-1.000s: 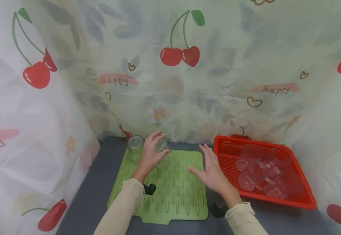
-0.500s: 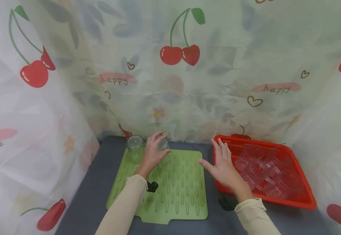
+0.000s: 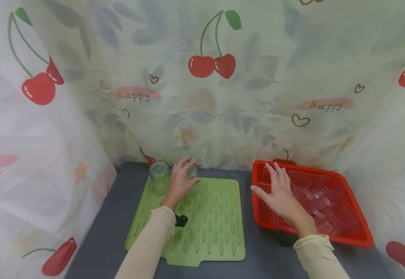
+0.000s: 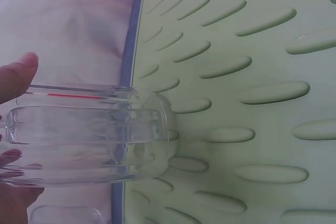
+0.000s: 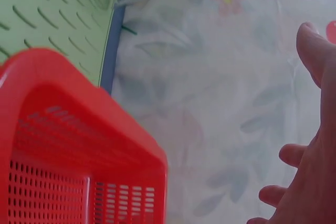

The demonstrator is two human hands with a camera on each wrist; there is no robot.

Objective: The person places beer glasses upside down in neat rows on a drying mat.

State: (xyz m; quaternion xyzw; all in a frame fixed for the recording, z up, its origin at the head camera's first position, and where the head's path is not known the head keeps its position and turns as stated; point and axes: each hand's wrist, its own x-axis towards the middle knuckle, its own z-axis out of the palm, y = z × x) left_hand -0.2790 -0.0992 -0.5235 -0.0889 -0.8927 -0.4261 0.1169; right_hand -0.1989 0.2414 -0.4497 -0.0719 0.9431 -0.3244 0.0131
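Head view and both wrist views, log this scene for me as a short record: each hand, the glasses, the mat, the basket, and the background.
Left hand: around the upper end of a clear glass
Right hand: spread above the red basket, holding nothing
Second glass: upside down on the far left corner of the green mat
Mat surface: raised oval ridges
Basket contents: several clear glasses, partly hidden by the right hand; exact count unclear
Basket position: right of the mat
Background: cherry-printed fabric
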